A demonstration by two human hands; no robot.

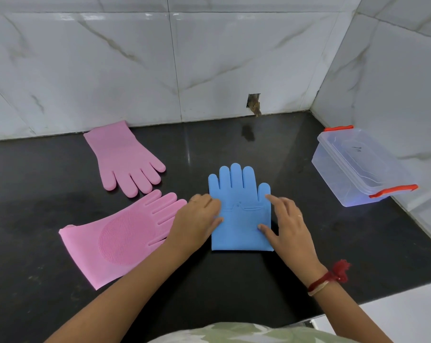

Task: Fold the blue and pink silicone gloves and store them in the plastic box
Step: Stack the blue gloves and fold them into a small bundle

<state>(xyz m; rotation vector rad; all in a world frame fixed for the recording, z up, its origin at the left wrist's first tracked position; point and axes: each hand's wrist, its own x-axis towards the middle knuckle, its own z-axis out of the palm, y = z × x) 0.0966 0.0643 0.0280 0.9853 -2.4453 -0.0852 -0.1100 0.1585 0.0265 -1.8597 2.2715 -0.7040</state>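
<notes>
Glossy black stone counter (234, 144) carries: two pink silicone gloves (125, 157) (120, 238) left, blue silicone glove (241, 219) centre, clear lidded plastic box (357, 167) right.

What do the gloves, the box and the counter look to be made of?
Blue glove: matte and flat, probably silicone or rubber. Near pink glove: the same matte look, with a round patch of moulded bristles on the palm. Box: clear hard plastic that shows the wall through it, with orange clips. Counter: black and polished, likely stone, mirroring the wall.
</notes>
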